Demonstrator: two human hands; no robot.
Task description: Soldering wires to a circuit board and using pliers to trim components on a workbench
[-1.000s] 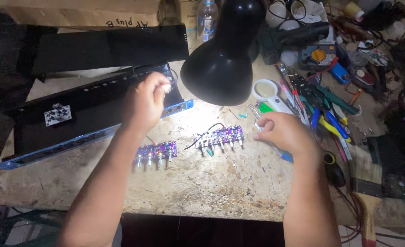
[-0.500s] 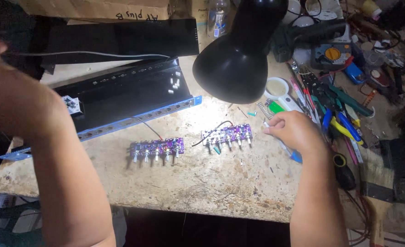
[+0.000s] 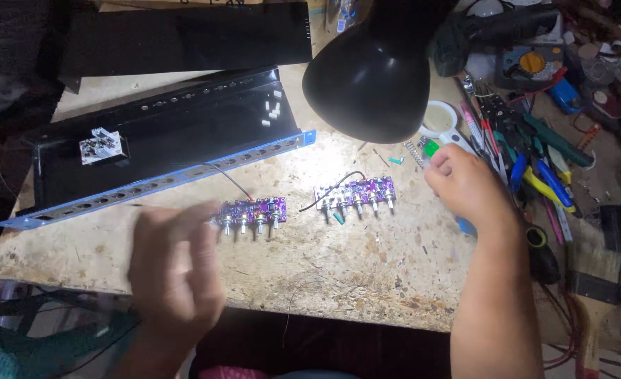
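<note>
Left hand: blurred, fingers spread, holds nothing — purple board lies just above it.
Right hand: curled at middle right — grip cannot be told.

A cardboard box lies along the table's far edge at about 11 o'clock; only its brown lower rim shows, with dark marker writing on it. A plastic bottle stands at 12 o'clock, just behind the black lamp shade, wearing a pale blue-and-white label. At 2 o'clock, among the tools, a dark meter with an orange dial lies face up; whether its screen shows cannot be told.
</note>
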